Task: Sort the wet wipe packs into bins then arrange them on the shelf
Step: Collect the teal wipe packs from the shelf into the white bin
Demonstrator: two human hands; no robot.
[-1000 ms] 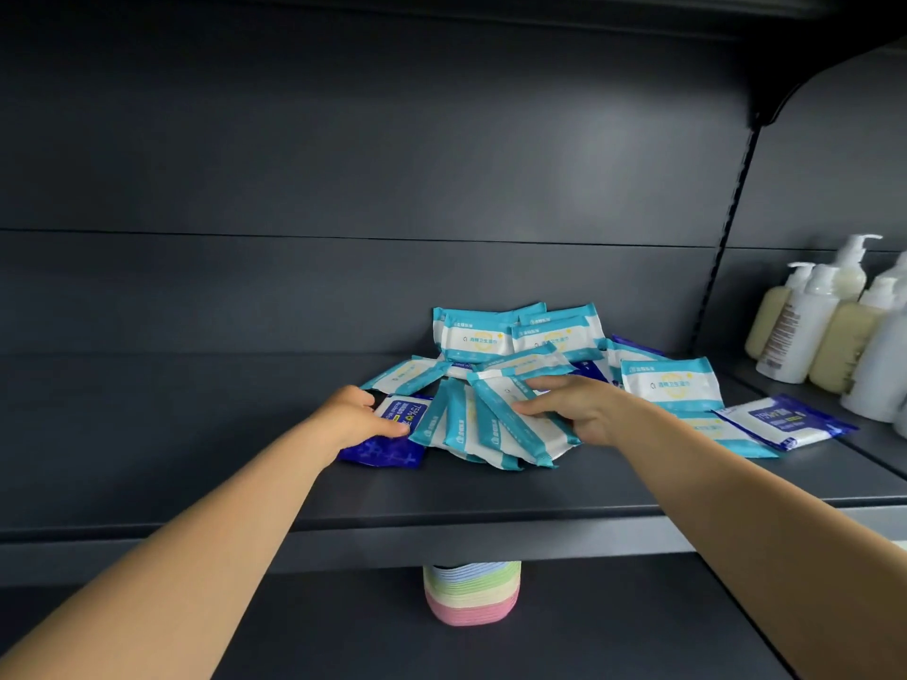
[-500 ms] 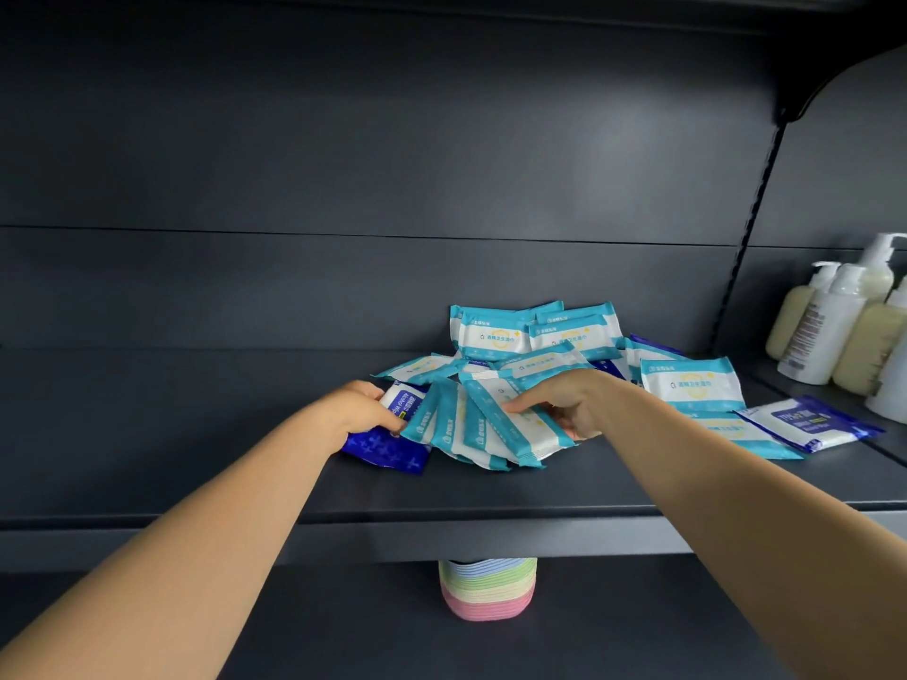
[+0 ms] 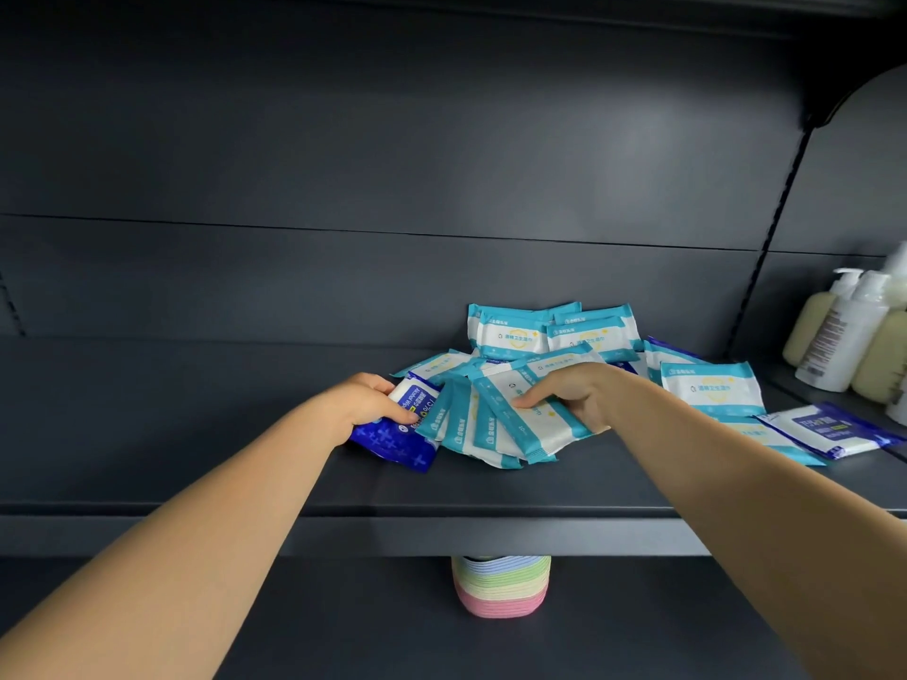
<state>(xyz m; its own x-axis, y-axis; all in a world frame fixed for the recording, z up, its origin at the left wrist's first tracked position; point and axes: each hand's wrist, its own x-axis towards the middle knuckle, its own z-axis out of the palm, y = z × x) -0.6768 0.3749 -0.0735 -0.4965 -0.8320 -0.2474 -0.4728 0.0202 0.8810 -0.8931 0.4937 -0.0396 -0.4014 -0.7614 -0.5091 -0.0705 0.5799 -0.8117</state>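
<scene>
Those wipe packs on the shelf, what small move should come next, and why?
Probably lift the dark blue pack clear of the pile: the left hand already pinches it, while the right hand holds down the teal packs overlapping it.

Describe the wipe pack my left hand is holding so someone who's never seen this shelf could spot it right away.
On the dark grey shelf lies a heap of teal wipe packs. At the heap's left edge, the left hand grips the dark blue pack. It is deep blue with small white crosses and a white label, while the packs beside it are teal and white.
</scene>
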